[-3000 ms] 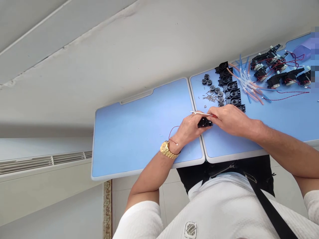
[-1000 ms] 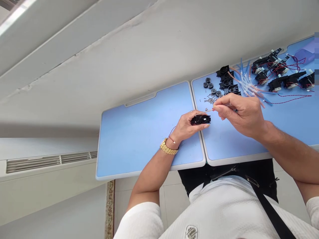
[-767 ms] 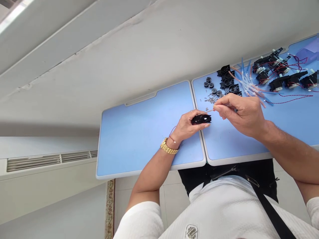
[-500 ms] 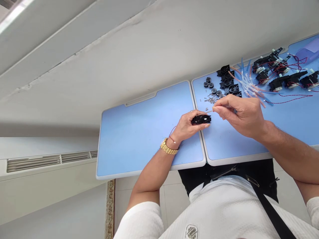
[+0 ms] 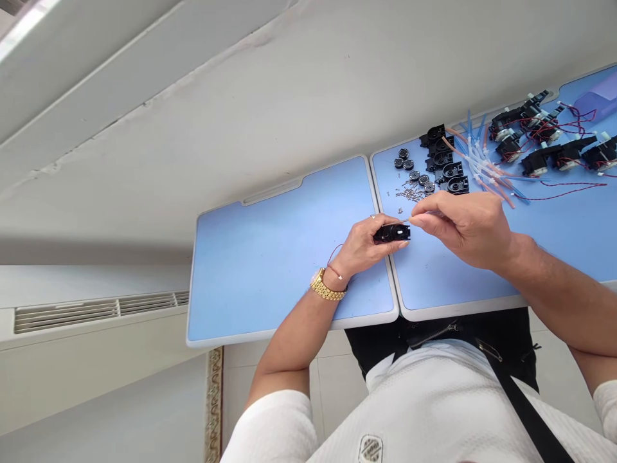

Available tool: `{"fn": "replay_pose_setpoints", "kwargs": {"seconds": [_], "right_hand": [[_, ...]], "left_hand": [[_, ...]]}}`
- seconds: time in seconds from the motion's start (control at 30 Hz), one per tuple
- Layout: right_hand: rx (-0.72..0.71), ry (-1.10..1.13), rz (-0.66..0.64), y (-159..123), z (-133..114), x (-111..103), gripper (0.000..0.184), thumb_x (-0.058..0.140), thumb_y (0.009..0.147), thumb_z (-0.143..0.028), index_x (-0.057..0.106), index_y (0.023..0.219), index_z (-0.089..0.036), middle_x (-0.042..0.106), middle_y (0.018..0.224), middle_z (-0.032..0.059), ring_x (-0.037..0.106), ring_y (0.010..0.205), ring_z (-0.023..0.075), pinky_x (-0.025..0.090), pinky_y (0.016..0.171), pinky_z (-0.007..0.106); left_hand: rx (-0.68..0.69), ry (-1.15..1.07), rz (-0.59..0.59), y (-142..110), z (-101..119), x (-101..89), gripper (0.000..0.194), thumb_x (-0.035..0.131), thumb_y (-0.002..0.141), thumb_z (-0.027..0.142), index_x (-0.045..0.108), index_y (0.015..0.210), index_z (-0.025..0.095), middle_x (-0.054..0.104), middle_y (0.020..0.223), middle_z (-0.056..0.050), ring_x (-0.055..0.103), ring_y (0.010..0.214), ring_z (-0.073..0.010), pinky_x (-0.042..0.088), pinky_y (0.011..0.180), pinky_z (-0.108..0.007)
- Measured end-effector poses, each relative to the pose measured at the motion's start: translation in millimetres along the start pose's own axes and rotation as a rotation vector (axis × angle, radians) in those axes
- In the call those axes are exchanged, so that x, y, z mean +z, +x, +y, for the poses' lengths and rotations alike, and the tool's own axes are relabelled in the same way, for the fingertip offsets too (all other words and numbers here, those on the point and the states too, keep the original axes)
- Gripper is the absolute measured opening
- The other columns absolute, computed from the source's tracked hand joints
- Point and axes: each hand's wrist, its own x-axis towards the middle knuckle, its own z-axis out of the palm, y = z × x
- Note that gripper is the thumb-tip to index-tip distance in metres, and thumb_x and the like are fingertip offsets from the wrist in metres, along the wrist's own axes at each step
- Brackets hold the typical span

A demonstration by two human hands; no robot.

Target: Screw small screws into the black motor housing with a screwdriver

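My left hand [image 5: 359, 245] is closed around a small black gearbox housing [image 5: 393, 233], holding it just above the seam between two blue tabletops. A white nub shows on the housing's upper face, and a thin red wire [image 5: 334, 254] trails by my wrist. In my right hand [image 5: 470, 228], fingers pinch a screwdriver [image 5: 403, 222] whose slim metal shaft points left to the housing's far edge. Its handle is hidden in my palm, and I cannot make out the tip. Loose small screws [image 5: 411, 193] lie just beyond the hands, by several round black parts [image 5: 403, 164].
Black plastic shells [image 5: 452, 171] form a row behind my right hand. Beside them lie blue, white and orange plastic strips [image 5: 479, 161]. Black motor units [image 5: 544, 132] with red wires sit farther right, near a purple container [image 5: 595, 99]. A wall runs along the back edge.
The housing and my left hand have shifted very slightly right. The screwdriver shaft now lies flatter, with my right fingertips a little lower and closer to the housing.
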Motion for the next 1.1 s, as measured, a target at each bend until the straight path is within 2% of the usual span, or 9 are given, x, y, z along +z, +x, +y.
{"fn": "replay_pose_setpoints", "kwargs": {"seconds": [0.2,0.33,0.47,0.53,0.63,0.73,0.87,0.93,1.1], "right_hand": [[-0.045,-0.006,-0.146,3.9,-5.5,-6.3,0.029,0.044,0.116,-0.033,0.069,0.103,-0.026,0.076,0.085,0.0028,0.069,0.073,0.0191,0.053,0.069,0.034],[-0.064,-0.003,-0.135,4.1,-5.1,-5.0,0.026,0.042,0.113,-0.028,0.067,0.117,-0.024,0.078,0.103,0.0081,0.075,0.091,0.0242,0.059,0.079,0.039],[-0.011,-0.018,-0.116,0.5,-0.8,-2.8,0.027,0.049,0.115,-0.042,0.068,0.106,-0.025,0.074,0.081,0.0018,0.068,0.067,0.0184,0.049,0.063,0.034],[0.004,-0.026,-0.126,-0.2,-0.6,-3.2,0.028,0.048,0.115,-0.039,0.068,0.102,-0.026,0.071,0.074,-0.0003,0.063,0.060,0.0168,0.045,0.060,0.034],[-0.021,0.030,-0.118,1.1,-3.4,-4.7,0.019,0.048,0.112,-0.028,0.067,0.115,-0.025,0.076,0.090,0.0033,0.070,0.072,0.0196,0.052,0.068,0.036],[-0.019,0.098,-0.118,2.3,-4.6,-5.4,0.020,0.052,0.110,-0.030,0.063,0.125,-0.024,0.078,0.106,0.0070,0.076,0.088,0.0235,0.058,0.078,0.039],[0.052,0.062,-0.145,1.6,-0.1,-5.6,0.023,0.056,0.112,-0.047,0.064,0.114,-0.025,0.074,0.081,0.0007,0.071,0.068,0.0198,0.052,0.064,0.033],[0.065,0.035,-0.152,1.6,1.0,-6.3,0.023,0.054,0.113,-0.045,0.064,0.106,-0.026,0.069,0.071,-0.0018,0.064,0.058,0.0175,0.046,0.058,0.032],[0.015,0.101,-0.161,3.8,-4.6,-7.9,0.015,0.051,0.109,-0.028,0.064,0.117,-0.025,0.078,0.102,0.0059,0.076,0.086,0.0223,0.059,0.078,0.037]], "left_hand": [[-0.020,0.040,-0.052,0.8,3.4,-0.9,0.052,0.078,0.096,0.068,0.077,0.117,0.020,0.080,0.105,-0.007,0.073,0.091,-0.0198,0.057,0.085,-0.032],[-0.043,0.047,-0.076,0.6,5.7,-1.7,0.057,0.075,0.095,0.073,0.077,0.118,0.021,0.079,0.101,-0.006,0.072,0.087,-0.0195,0.057,0.084,-0.032],[-0.034,0.055,-0.086,0.2,6.9,-1.3,0.054,0.075,0.096,0.071,0.077,0.116,0.021,0.079,0.102,-0.006,0.072,0.089,-0.0198,0.057,0.086,-0.033],[-0.029,0.055,-0.086,0.2,6.8,-0.9,0.055,0.075,0.097,0.072,0.077,0.117,0.021,0.079,0.101,-0.006,0.072,0.089,-0.0198,0.058,0.086,-0.033],[-0.027,0.044,-0.078,0.2,6.2,-0.5,0.057,0.074,0.096,0.073,0.077,0.117,0.020,0.078,0.101,-0.006,0.072,0.088,-0.0193,0.057,0.085,-0.033],[-0.018,0.031,-0.074,0.3,6.3,-0.7,0.056,0.075,0.097,0.072,0.077,0.117,0.020,0.078,0.100,-0.006,0.071,0.087,-0.0190,0.057,0.084,-0.032],[-0.033,0.050,-0.094,0.6,7.7,-1.5,0.052,0.075,0.097,0.071,0.076,0.114,0.021,0.078,0.102,-0.006,0.072,0.089,-0.0197,0.057,0.086,-0.032],[-0.030,0.049,-0.096,0.7,8.1,-1.9,0.053,0.075,0.097,0.071,0.076,0.115,0.021,0.078,0.102,-0.006,0.072,0.089,-0.0195,0.057,0.086,-0.032],[-0.036,0.045,-0.089,0.6,7.3,-2.2,0.054,0.075,0.097,0.071,0.076,0.117,0.021,0.078,0.102,-0.006,0.071,0.087,-0.0194,0.057,0.084,-0.033]]}}
